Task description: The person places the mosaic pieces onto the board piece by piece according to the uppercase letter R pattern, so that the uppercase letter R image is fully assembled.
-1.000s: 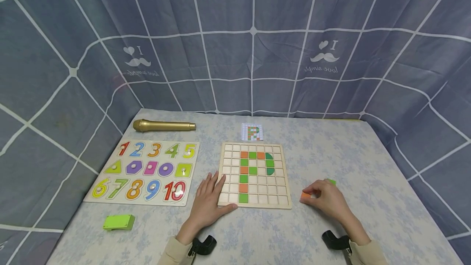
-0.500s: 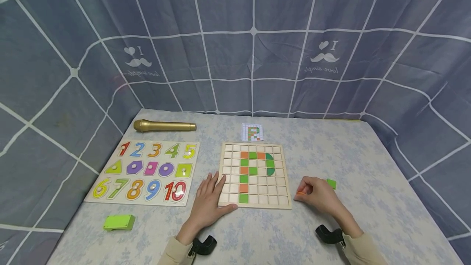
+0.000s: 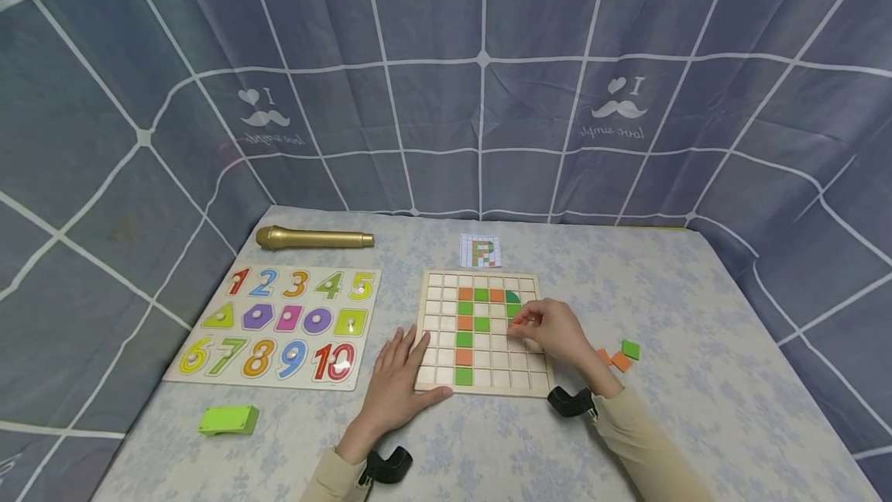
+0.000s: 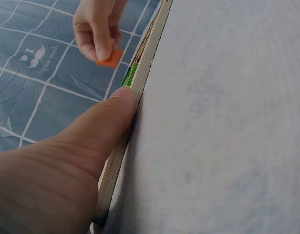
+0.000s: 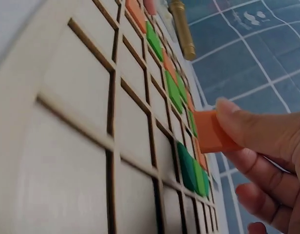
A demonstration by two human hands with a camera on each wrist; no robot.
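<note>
A wooden grid board (image 3: 502, 379) lies on the table, with orange and green square tiles and dark green rounded pieces in its cells. My left hand (image 3: 393, 386) rests along the board's left side with straight fingers; its thumb touches the front edge. Above the board's right half, my right hand (image 3: 557, 331) pinches an orange square tile (image 5: 211, 130) between thumb and fingers. In the right wrist view this tile stands clear of the nearest cells. The lower rounded piece is hidden by the right hand in the head view.
Right of the board lie a loose green tile (image 3: 630, 349) and two orange tiles (image 3: 622, 362). A small pattern card (image 3: 481, 251) sits behind the board. To the left are a number puzzle (image 3: 275, 338), a gold microphone (image 3: 313, 238) and a green block (image 3: 228, 420).
My right hand has carried the orange tile leftward from the table to above the board, uncovering the loose tiles at the right. The left hand has stayed in place.
</note>
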